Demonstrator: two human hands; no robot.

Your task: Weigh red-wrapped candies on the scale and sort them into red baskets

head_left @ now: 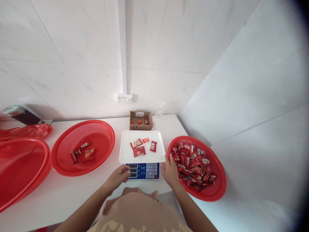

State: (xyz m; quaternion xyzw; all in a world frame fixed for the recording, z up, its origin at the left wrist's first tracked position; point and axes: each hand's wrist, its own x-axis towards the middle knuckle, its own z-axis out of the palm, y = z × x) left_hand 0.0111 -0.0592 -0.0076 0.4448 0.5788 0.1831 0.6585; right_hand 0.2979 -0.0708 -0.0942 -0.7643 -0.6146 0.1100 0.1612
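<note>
A digital scale with a blue key panel (142, 175) and a white weighing tray (124, 153) stands in front of me. On the tray lie several red candy packets, among them a large one (139, 151) and a small one (153, 146). My left hand (118, 176) is at the panel's left edge, fingers curled in, with nothing visible in them. My right hand (171, 171) has its fingers stretched out between the scale's right side and a red basket (222, 180). This basket holds a heap of red-wrapped candies (194, 162).
To the left, a red mesh basket (106, 138) holds several packets, beside another red basket (43, 161). Behind the scale stands a cardboard box (141, 127) with some packets. A dark flask (25, 116) and red plastic bag (31, 131) are at far left. Walls bound the table behind and right.
</note>
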